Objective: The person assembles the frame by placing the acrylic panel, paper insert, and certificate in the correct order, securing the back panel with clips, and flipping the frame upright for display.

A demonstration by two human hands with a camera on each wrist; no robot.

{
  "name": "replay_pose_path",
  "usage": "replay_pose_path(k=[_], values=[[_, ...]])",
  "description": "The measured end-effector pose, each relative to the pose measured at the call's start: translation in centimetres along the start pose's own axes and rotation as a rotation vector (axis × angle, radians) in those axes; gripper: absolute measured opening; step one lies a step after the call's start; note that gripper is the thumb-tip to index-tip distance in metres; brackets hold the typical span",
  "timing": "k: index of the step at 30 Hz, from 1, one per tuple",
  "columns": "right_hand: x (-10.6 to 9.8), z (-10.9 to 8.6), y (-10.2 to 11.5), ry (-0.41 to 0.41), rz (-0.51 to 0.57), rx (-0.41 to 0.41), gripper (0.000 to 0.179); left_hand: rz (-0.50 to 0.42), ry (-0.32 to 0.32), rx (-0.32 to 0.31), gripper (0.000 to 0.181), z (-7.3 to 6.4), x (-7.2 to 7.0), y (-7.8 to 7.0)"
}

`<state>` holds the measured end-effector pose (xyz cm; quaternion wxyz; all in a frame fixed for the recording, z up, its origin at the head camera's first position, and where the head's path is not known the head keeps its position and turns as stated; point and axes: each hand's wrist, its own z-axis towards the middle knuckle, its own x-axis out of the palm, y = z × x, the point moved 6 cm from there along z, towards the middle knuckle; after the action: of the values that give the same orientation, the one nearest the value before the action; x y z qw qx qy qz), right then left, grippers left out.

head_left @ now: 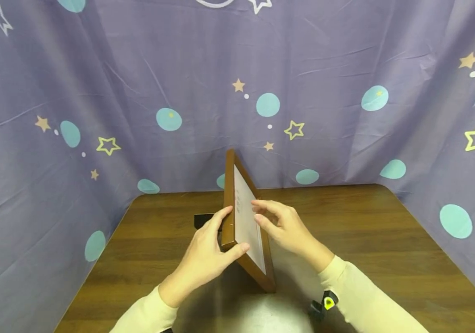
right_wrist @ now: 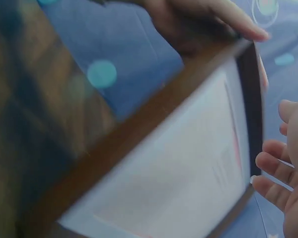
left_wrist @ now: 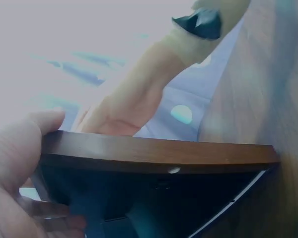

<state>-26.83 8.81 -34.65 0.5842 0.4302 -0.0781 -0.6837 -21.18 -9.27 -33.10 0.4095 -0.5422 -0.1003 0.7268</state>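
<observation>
A brown wooden picture frame point(head_left: 229, 203) with a white sheet inside stands tilted on the table, its front facing right. My left hand point(head_left: 204, 252) grips its near upper corner, thumb over the front and fingers behind. In the left wrist view, the frame's dark back point(left_wrist: 139, 198) shows below its wooden edge. My right hand point(head_left: 285, 226) is beside the front with loosely bent fingers, holding nothing. The right wrist view has these fingers point(right_wrist: 275, 168) near the frame's edge; whether they touch it I cannot tell. Small marks on the sheet point(right_wrist: 174, 158) are too blurred to read.
A black piece point(head_left: 202, 219) shows behind the frame on the left, partly hidden. The brown wood-grain table point(head_left: 346, 222) has a bright reflection near its front. A purple curtain point(head_left: 204, 60) with stars and dots encloses the table at the back and sides.
</observation>
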Motion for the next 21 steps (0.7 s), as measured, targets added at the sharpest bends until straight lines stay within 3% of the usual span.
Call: replay_pose_path(k=[6, 10, 16, 21], values=[[-1.0, 2.1, -2.7, 0.023, -0.082, 0.058, 0.035, 0.014, -0.05, 0.029, 0.078, 0.1, 0.1, 0.5], [-1.2, 3.4, -3.6, 0.047, -0.098, 0.041, 0.038, -0.001, -0.044, 0.074, 0.077, 0.4, -0.1, 0.9], [-1.2, 5.1, -4.3, 0.077, -0.183, 0.014, 0.042, -0.044, 0.016, 0.1, 0.077, 1.4, -0.5, 2.2], [-1.5, 6.2, -5.0, 0.099, -0.241, 0.051, 0.046, -0.123, 0.117, 0.1, 0.076, 2.5, -1.0, 3.9]])
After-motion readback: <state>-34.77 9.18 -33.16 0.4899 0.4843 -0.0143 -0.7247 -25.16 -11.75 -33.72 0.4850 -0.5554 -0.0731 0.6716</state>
